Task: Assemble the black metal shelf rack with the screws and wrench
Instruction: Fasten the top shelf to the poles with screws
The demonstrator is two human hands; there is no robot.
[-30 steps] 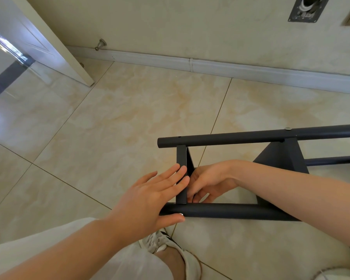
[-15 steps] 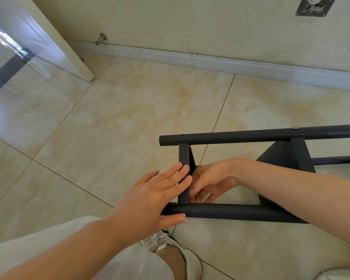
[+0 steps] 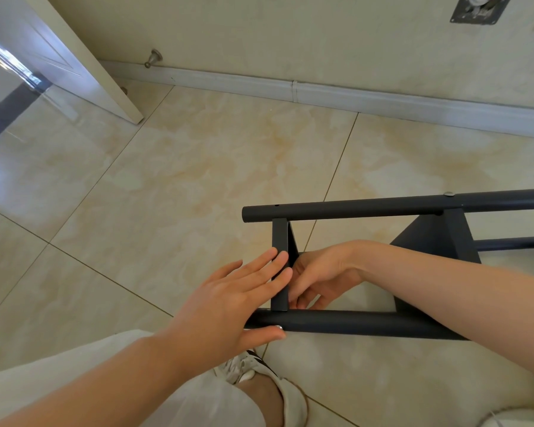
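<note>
Looking down through the head camera, I see the rack (image 3: 352,323) lying on its side on the floor (image 3: 198,180), filling the 3 to 5 o'clock part of my view. Its far tube (image 3: 367,206) and near tube (image 3: 336,322) run roughly level from centre out to 3 o'clock. A short crossbar (image 3: 279,234) joins them near their left ends, and a dark panel (image 3: 438,238) sits further toward 3 o'clock. A screw (image 3: 449,194) head sits on top of the far tube above that panel.

The left hand (image 3: 235,300) reaches in from 7 o'clock, flat and spread. Its straight fingers (image 3: 275,260) lie against the outer face of the crossbar, and its thumb (image 3: 265,332) rests along the near tube just below the joint. It presses rather than grasps.

The right hand (image 3: 324,272) comes in from 3 o'clock, passes between the two tubes and sits just inside the crossbar, directly opposite the left fingers. Its fingers curl down toward the corner where the crossbar meets the near tube. I cannot tell whether they pinch anything there, as the crossbar and the hand itself hide the tips.

A door (image 3: 59,57) edge stands at 10 o'clock. A shoe (image 3: 259,374) shows at 6 o'clock.
</note>
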